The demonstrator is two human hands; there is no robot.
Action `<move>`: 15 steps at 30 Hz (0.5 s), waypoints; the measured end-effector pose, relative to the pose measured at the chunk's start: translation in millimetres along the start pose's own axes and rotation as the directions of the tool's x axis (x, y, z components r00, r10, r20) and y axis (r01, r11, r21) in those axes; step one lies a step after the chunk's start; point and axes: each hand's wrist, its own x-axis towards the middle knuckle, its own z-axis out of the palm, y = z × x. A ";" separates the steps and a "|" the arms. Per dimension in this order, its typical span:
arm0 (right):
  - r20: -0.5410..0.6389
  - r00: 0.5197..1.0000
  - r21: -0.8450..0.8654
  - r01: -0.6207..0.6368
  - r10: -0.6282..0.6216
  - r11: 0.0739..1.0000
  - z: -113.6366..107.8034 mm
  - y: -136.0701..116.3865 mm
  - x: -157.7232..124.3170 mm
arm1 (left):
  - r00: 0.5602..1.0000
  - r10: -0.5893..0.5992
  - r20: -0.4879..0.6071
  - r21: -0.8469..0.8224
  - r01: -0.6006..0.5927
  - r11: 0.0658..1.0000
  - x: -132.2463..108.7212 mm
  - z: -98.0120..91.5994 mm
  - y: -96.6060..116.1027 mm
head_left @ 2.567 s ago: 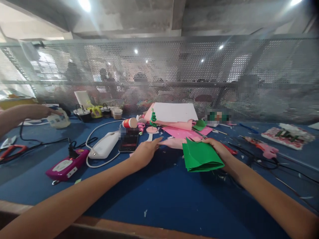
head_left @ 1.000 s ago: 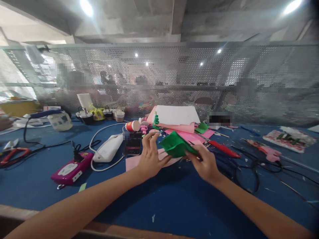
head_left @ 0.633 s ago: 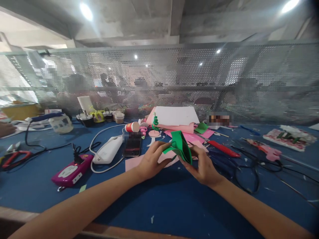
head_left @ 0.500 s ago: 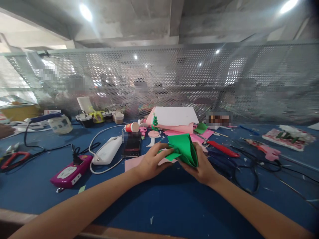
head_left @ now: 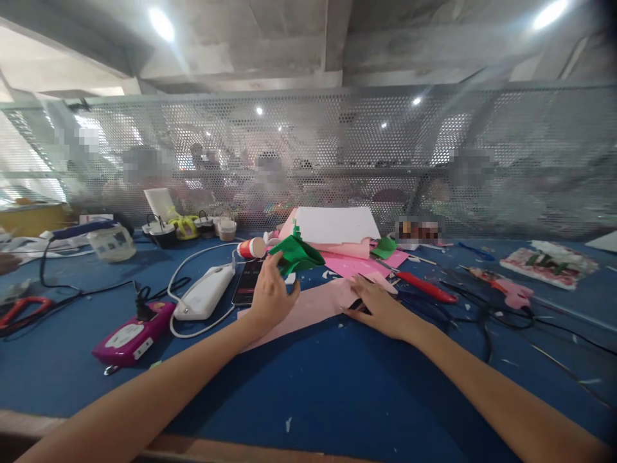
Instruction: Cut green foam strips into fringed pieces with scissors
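- Green foam sheet [head_left: 295, 254], folded, is now pinched in the left hand [head_left: 270, 297] alone, lifted above the phone [head_left: 247, 283].
- Right hand [head_left: 378, 307] has let go since a moment ago; it lies open, palm down, on the pink sheet [head_left: 315, 303] on the blue table [head_left: 337, 386].

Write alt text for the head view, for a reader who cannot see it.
The left hand holds a folded green sheet up above a blue table, while the right hand lies flat on a pink sheet. A phone and a red tool lie nearby.
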 end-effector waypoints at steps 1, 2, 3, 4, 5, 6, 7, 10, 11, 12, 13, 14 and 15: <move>0.030 1.000 0.003 -0.001 0.001 1.000 1.6 3.4 0.0 | 0.999 -0.027 0.032 -0.022 0.028 0.999 2.6 -1.0 -2.4; 0.048 0.999 0.007 0.000 0.000 1.000 2.8 5.8 -0.1 | 0.997 -0.042 0.068 -0.050 0.046 0.998 4.8 -2.6 -4.0; 0.051 0.999 0.010 -0.001 0.000 1.000 3.3 7.3 -0.2 | 0.993 -0.029 0.110 -0.076 0.037 0.996 6.7 -4.8 -4.5; 0.048 0.999 0.012 0.001 -0.002 1.000 3.2 8.1 -0.1 | 0.987 0.024 0.158 -0.102 -0.008 0.995 8.1 -7.4 -3.9; 0.044 0.999 0.018 0.009 -0.010 1.000 2.2 8.7 -0.1 | 0.969 0.113 0.218 -0.126 -0.087 0.988 8.9 -10.5 -2.1; 0.038 0.999 0.030 0.025 -0.026 0.999 0.5 9.3 0.0 | 0.934 0.218 0.285 -0.146 -0.183 0.972 9.2 -14.0 0.7; 0.034 0.998 0.049 0.051 -0.053 0.997 -1.8 10.2 0.1 | 0.870 0.338 0.358 -0.181 -0.290 0.940 9.1 -17.7 4.5; 0.027 0.990 0.137 0.132 -0.137 0.982 -9.0 14.7 -0.2 | 0.764 0.437 0.475 -0.233 -0.369 0.900 10.6 -28.1 18.2; 0.028 0.989 0.165 0.139 -0.146 0.976 -10.5 16.6 -0.4 | 0.753 0.448 0.482 -0.256 -0.368 0.894 13.0 -30.1 21.9; 0.030 0.989 0.185 0.136 -0.144 0.973 -11.2 18.3 -0.8 | 0.754 0.454 0.476 -0.275 -0.362 0.890 16.9 -30.6 24.4; 0.031 0.990 0.201 0.131 -0.139 0.971 -11.2 19.7 -1.3 | 0.756 0.455 0.470 -0.289 -0.355 0.889 22.5 -29.2 25.5; 0.025 0.991 0.211 0.124 -0.132 0.970 -10.6 20.4 -1.8 | 0.760 0.453 0.466 -0.291 -0.351 0.890 29.6 -25.5 25.3; 0.016 0.992 0.222 0.120 -0.127 0.968 -9.6 20.4 -2.4 | 0.762 0.441 0.474 -0.277 -0.346 0.896 38.0 -19.2 23.9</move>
